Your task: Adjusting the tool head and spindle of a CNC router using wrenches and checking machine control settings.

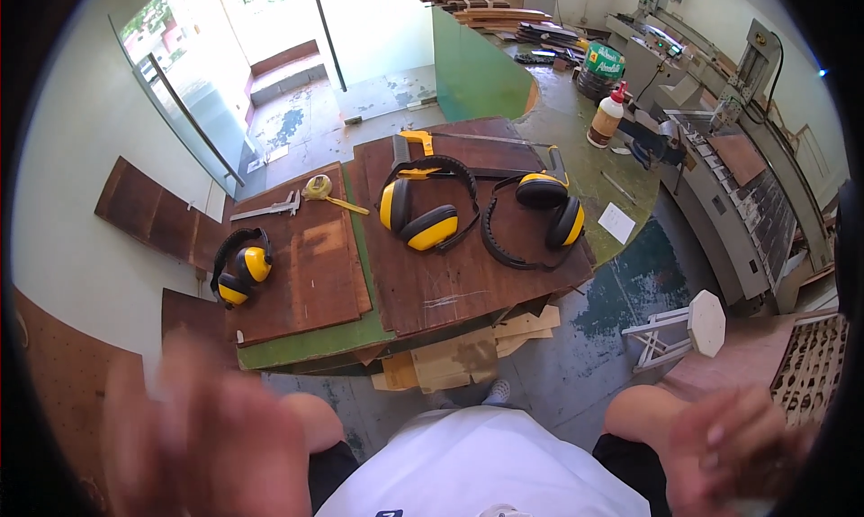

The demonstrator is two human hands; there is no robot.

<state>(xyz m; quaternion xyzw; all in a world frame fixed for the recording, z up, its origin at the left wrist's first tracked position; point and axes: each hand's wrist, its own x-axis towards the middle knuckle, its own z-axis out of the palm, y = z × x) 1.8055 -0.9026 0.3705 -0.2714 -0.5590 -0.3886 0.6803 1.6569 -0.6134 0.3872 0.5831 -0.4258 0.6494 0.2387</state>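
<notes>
My left hand is raised close to the camera at the lower left; motion smears its fingers, and nothing shows in it. At the lower right, my right hand is up too, its fingers loosely bent and apart, with no object visible between them. Both hands are away from the worktable. Three pairs of yellow-and-black earmuffs lie there: one at the left, one in the middle, one at the right. A yellow-handled hacksaw lies behind the middle pair. Near the left pair are a caliper and a tape measure.
Brown wooden boards cover the green table. Behind stand a glue bottle with a red cap and a green-labelled jar. A white stool and a large machine are at the right. Cardboard lies beneath the table.
</notes>
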